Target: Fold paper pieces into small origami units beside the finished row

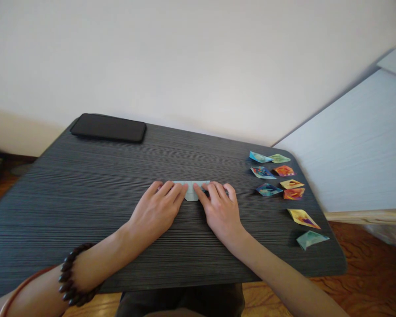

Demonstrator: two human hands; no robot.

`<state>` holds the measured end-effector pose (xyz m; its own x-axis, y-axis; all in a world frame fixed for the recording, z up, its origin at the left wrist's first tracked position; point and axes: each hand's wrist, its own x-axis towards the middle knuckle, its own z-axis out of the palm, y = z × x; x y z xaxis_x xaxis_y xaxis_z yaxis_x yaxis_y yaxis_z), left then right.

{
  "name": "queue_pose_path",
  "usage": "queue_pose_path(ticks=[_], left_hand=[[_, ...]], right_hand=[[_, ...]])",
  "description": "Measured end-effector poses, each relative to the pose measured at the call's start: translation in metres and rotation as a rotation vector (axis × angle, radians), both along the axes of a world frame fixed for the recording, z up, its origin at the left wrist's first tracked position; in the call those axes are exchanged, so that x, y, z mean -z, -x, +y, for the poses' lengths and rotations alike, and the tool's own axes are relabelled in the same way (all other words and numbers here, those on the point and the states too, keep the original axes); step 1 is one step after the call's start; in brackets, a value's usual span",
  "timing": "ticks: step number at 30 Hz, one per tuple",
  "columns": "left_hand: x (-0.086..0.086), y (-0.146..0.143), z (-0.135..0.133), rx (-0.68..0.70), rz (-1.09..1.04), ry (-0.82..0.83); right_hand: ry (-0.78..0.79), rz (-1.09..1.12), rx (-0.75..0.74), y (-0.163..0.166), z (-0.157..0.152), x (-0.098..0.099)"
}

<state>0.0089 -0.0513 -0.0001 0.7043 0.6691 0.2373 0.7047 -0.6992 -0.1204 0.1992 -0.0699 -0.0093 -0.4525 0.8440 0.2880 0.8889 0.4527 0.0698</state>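
Note:
A small pale blue-green folded paper (192, 192) lies on the dark table between my two hands, long edge away from me, with creases showing in its middle. My left hand (158, 204) is closed on its left part, fingertips pressed down along the far edge. My right hand (219, 207) is closed on the right part, thumb on the near face and fingers curled at the far edge. Both thumbs rest close together near the centre. The ends of the paper are hidden under my fingers.
A black phone (108, 128) lies at the table's far left. Several folded paper pieces, among them a yellow one (303, 218) and a green one (312, 239), are set out along the right side. A white wall (198, 66) borders the dark table (119, 167) at the back.

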Motion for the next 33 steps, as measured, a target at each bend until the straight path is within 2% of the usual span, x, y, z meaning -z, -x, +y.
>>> queue_pose_path(ticks=[5, 12, 22, 26, 33], left_hand=[[0.001, -0.002, -0.006, -0.077, 0.007, -0.016], [0.002, -0.001, -0.006, -0.08, -0.022, -0.017], [0.004, 0.005, -0.005, -0.097, -0.02, -0.004], [0.003, 0.017, 0.002, -0.142, -0.088, -0.017], [0.005, 0.027, 0.019, -0.139, -0.283, 0.094]], right_hand=[[-0.036, 0.057, -0.007, -0.003, 0.0, 0.003], [0.01, 0.134, 0.028, -0.012, -0.002, 0.005], [-0.066, 0.225, 0.033, -0.021, 0.0, 0.013], [-0.051, 0.276, 0.05, -0.02, 0.001, 0.013], [0.064, 0.405, 0.143, -0.009, 0.009, 0.004]])
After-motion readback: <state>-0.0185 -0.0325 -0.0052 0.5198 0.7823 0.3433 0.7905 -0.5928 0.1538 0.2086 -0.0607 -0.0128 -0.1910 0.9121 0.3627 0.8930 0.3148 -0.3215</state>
